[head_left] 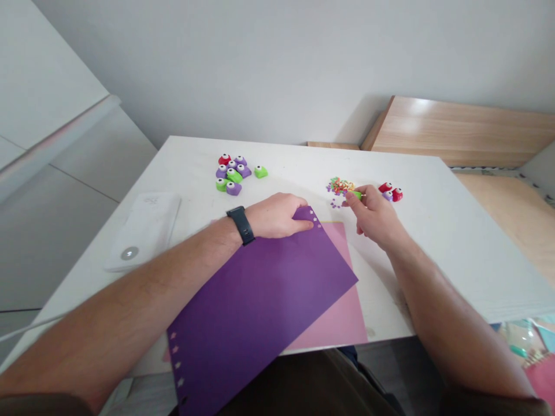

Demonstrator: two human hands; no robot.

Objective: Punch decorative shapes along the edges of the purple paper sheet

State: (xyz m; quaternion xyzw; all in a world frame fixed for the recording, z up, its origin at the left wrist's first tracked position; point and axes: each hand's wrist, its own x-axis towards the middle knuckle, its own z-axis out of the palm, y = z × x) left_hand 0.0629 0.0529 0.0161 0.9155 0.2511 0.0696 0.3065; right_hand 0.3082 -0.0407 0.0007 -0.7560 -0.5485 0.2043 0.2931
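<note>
My left hand [277,215] is closed on the far corner of a purple paper sheet [255,306] that has small shapes punched along its edges. The sheet lies tilted over a pink sheet [342,312] on the white table [455,242]. My right hand [373,215] pinches a small green punch [356,195] just beside a little heap of coloured paper cut-outs [339,186]. A few purple cut-outs [335,203] lie loose below the heap. A dark watch sits on my left wrist.
A cluster of several small punches in purple, green and red [233,172] stands at the back left, with one green punch [261,171] apart. Red and purple punches [391,192] sit behind my right hand. A white flat device [145,230] lies left. A wooden bed frame [459,130] stands behind the table.
</note>
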